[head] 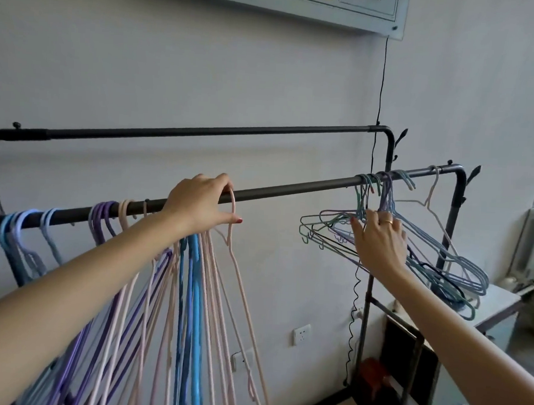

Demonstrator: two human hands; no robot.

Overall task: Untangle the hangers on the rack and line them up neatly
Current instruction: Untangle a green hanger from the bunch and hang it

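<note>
Head view. Near rail (291,188) of black rack (456,193) crossing scene from lower left to upper right; far rail (201,134) parallel, bare of hangers.

Left hand (197,208) at mid-rail, fingers (226,181) curled over top of rail and around hook of pink hanger (232,228), thumb tip against hanger neck below. Hook seated on rail.

Left of that hand, hooked in sequence along near rail: light blue hangers (17,226) at far left, purple hangers (102,215) next, further pink hangers (124,208) beside them. Bodies of these fanning down toward lower left and lower centre — bright blue hangers (196,285) hanging among pink ones beneath left forearm.

Right hand (378,239) below right end of rail, fingers closed around necks of tangled cluster (335,227) of green, blue and purple hangers; ring on one finger. Cluster hooks bunched on rail at right, bodies overlapping and splayed at differing angles, some reaching left, some drooping right over grey surface (498,304). Single pale hanger (430,195) hooked near right corner of rail, apart from cluster hooks.

Black cord (381,84) down wall behind rack; wall socket (301,334) lower centre.
</note>
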